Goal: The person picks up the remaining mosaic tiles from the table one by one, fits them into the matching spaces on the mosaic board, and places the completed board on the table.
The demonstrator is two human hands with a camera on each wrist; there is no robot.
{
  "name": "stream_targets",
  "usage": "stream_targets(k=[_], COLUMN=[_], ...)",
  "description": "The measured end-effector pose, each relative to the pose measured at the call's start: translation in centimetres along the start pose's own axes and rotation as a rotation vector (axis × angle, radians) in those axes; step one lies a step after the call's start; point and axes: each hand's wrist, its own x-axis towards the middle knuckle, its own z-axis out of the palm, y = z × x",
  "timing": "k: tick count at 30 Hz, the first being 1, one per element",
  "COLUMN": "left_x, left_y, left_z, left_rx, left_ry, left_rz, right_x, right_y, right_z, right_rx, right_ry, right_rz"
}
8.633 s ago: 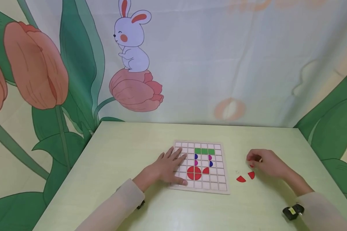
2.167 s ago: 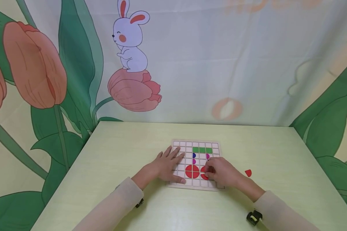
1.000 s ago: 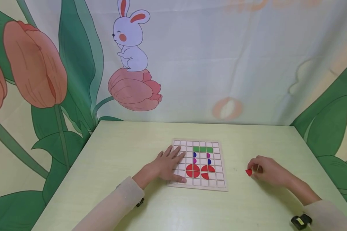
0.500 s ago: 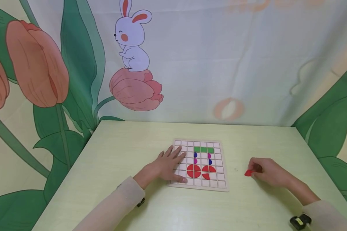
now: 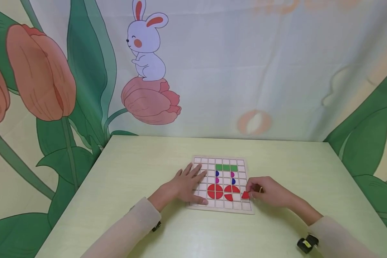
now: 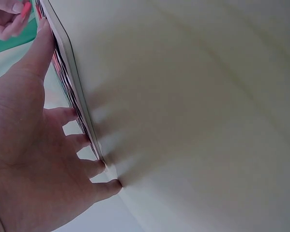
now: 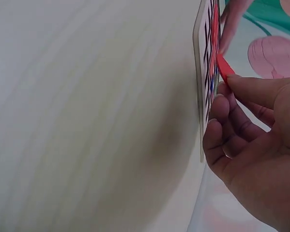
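Note:
A white square grid board [image 5: 220, 206] lies on the table. My left hand [image 5: 187, 186] rests on its left side with fingers spread straight; the left wrist view shows the same hand [image 6: 38, 145] from below. Between thumb and fingers, my right hand [image 5: 269, 191] pinches a red quarter-circle tile [image 5: 245, 195] over the board's right edge. In the right wrist view that red tile [image 7: 225, 66] sticks out past the thumb. On the grid are a full red circle [image 5: 215, 191] of quarter tiles and a second circle [image 5: 232, 189] with its lower right quarter uncovered.
Green square tiles [image 5: 226, 167] form a row near the board's top. Below them sit small blue half-circles [image 5: 217, 173] and magenta half-circles [image 5: 232, 175]. The pale table [image 5: 142, 161] meets a printed curtain [image 5: 213, 71] at its back edge.
Two more red quarters joined the second circle over the earlier frames. My right hand picked the last red tile off the table and carried it left to the board. My left hand stayed put.

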Motion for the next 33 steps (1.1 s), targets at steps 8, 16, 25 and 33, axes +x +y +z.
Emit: stream_targets(k=[8,16,25,33], left_x=[0.0,0.0,0.0,-0.1], left_y=[0.1,0.0,-0.1,0.0], left_z=[0.1,0.1,0.1,0.0], left_rx=[-0.011,-0.007,-0.006,-0.011], left_ry=[0.003,0.007,0.010,0.009], left_rz=[0.010,0.010,0.007,0.008], right_x=[1.7,2.0,2.0,2.2], right_y=[-1.3,-1.9,-1.9,-2.0], right_z=[1.9,2.1,1.9,2.0], right_rx=[-0.022,-0.036,-0.058,-0.076], right_ry=[-0.021,-0.021,-0.026,-0.023], right_rz=[-0.014,0.004,-0.050,-0.068])
